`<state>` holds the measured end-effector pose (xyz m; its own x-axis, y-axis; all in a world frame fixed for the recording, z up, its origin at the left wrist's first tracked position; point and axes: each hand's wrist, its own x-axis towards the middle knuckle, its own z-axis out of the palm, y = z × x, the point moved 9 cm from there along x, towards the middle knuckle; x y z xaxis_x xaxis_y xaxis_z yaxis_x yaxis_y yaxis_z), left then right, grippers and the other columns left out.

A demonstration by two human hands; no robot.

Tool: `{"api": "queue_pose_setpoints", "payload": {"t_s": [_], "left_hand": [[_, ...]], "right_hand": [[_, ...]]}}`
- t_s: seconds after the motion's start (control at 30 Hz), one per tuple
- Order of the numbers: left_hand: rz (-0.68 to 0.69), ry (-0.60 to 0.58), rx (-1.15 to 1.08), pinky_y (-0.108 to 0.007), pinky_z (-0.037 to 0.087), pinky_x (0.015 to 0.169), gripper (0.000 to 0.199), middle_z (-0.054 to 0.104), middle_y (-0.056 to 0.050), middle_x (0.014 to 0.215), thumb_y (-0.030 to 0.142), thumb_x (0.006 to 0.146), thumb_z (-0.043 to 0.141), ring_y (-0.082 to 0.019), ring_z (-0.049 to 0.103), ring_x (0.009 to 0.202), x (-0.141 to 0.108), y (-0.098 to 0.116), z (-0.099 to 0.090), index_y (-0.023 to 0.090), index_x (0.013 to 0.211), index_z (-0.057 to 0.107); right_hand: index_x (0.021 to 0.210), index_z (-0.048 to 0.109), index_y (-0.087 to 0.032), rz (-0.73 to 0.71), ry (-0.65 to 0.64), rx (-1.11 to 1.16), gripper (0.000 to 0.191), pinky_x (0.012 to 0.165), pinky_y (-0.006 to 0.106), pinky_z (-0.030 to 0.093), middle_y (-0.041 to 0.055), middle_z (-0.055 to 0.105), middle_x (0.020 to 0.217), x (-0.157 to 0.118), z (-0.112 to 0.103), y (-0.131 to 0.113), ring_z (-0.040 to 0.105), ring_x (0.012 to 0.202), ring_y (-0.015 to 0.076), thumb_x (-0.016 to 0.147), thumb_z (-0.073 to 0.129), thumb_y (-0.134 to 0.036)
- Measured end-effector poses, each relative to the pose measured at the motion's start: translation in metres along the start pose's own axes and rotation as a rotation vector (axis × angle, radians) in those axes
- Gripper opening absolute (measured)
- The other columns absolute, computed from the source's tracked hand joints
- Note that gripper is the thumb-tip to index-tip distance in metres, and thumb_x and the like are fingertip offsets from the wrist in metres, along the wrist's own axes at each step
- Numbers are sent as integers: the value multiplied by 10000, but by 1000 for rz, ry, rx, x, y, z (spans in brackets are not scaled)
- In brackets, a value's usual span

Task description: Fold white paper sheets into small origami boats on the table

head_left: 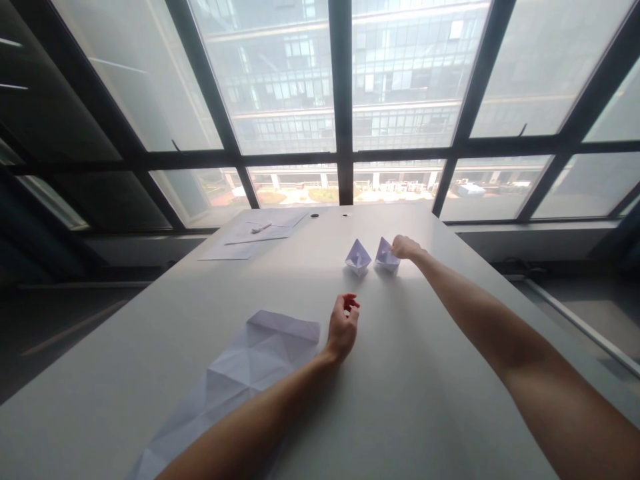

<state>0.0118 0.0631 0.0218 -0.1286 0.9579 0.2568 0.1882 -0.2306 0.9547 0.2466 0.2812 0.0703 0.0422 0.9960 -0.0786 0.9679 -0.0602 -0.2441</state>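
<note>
Two small folded paper shapes, pale violet and pointed at the top, stand side by side on the white table (415, 347). My right hand (407, 247) reaches far out and its closed fingers pinch the right paper shape (385, 256) at its right edge. The left paper shape (358, 257) stands free. Nearer to me, my left hand (343, 327) rests with curled fingers apart and nothing in them. Under and beside my left forearm lies a large creased sheet of paper (245, 360), partly hidden by the arm.
Flat paper sheets (275, 223) lie at the table's far left, with a small white-and-red item (261, 229), perhaps a pen, on top. Two small dark spots mark the table's far edge. Large framed windows (400, 80) rise behind it.
</note>
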Motion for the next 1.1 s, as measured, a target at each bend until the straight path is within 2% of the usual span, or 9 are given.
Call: {"api": "queue_pose_setpoints", "payload": {"t_s": [0.37,1.1], "left_hand": [[3,0,6,-309,469,770,232,645,-62,953,180,851,515,-200,612,878,0,0,1,165,1070,590],[7,-9,3,-305,468,778,242,640,-60,950,151,849,503,-191,607,870,1,-1,3,160,1078,581]], "right_hand": [[1058,696,-129,-9,-15,10,267,744,294,515,150,725,970,-2,4,0,691,929,245,851,683,-297],[984,720,-128,-49,-38,15,237,667,246,474,120,727,883,-4,8,-1,683,835,210,858,687,-327]]}}
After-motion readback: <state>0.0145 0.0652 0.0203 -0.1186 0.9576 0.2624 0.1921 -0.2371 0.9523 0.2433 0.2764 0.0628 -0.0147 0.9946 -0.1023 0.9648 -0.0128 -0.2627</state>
